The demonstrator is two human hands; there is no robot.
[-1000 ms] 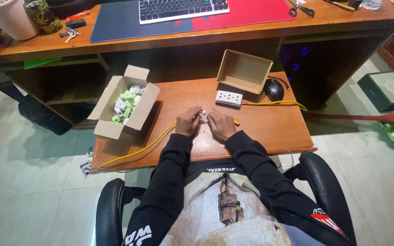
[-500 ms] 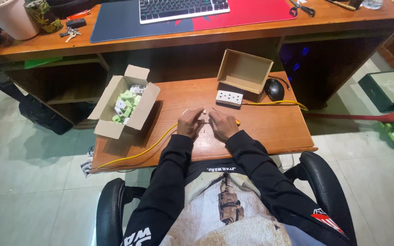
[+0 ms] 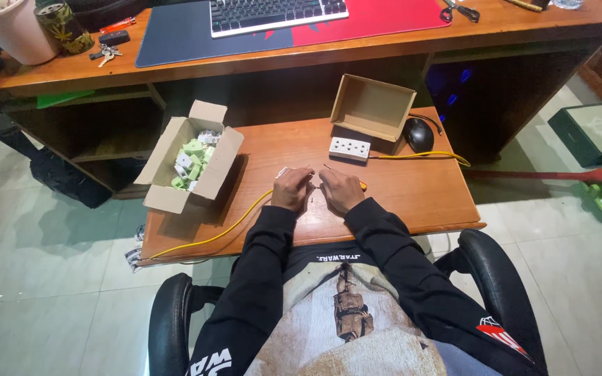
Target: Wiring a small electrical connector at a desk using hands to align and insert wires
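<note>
My left hand point(image 3: 291, 188) and my right hand point(image 3: 340, 189) rest close together on the pull-out wooden tray point(image 3: 412, 191). The left hand's fingers pinch a small white part at its fingertips, where the yellow cable point(image 3: 212, 237) ends. My right hand is closed around a thin tool with an orange handle point(image 3: 361, 185), its tip pointing toward the left hand. A white socket strip point(image 3: 349, 148) lies just beyond my hands, with another yellow cable point(image 3: 426, 156) running right from it.
An open cardboard box point(image 3: 188, 166) with several green and white parts stands at the tray's left. An empty cardboard box point(image 3: 373, 106) and a black mouse point(image 3: 419, 134) sit at the back. Above is a desk with a keyboard point(image 3: 277, 14). A broom point(image 3: 559, 175) lies on the floor.
Both hands have stayed on the same spot; only the fingers have shifted slightly around the small part and tool.
</note>
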